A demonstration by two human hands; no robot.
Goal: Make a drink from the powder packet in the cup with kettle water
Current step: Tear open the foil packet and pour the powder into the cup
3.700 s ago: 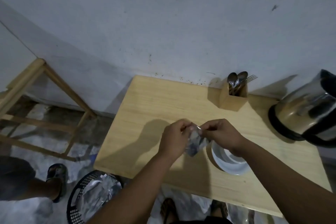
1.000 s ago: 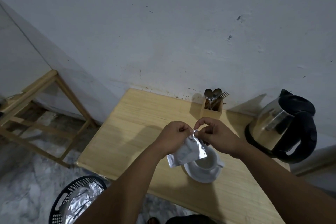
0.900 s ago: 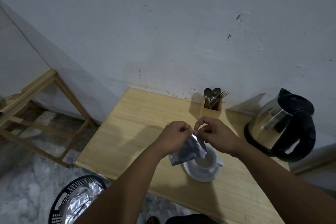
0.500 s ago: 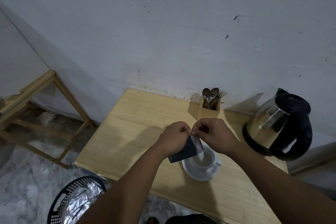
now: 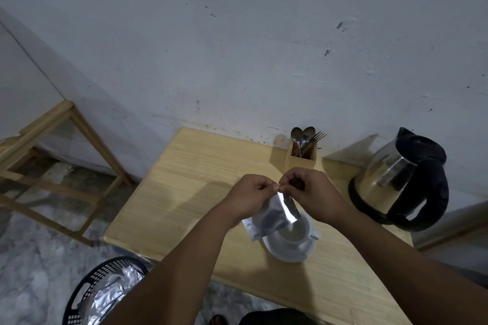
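two hands (image 5: 280,192) pinch one packet (image 5: 272,215) above one cup (image 5: 295,232).

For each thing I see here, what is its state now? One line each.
powder packet: held over the cup, pinched at its top edge by both hands
left hand: shut on the packet
right hand: shut on the packet
cup: upright on its saucer
kettle: upright, lid closed
cutlery holder: upright, holding spoons and a fork

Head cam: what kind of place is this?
Probably a plain home tea corner: a small wooden table against a scuffed wall, with an electric kettle, a cutlery holder and a cup on a saucer.
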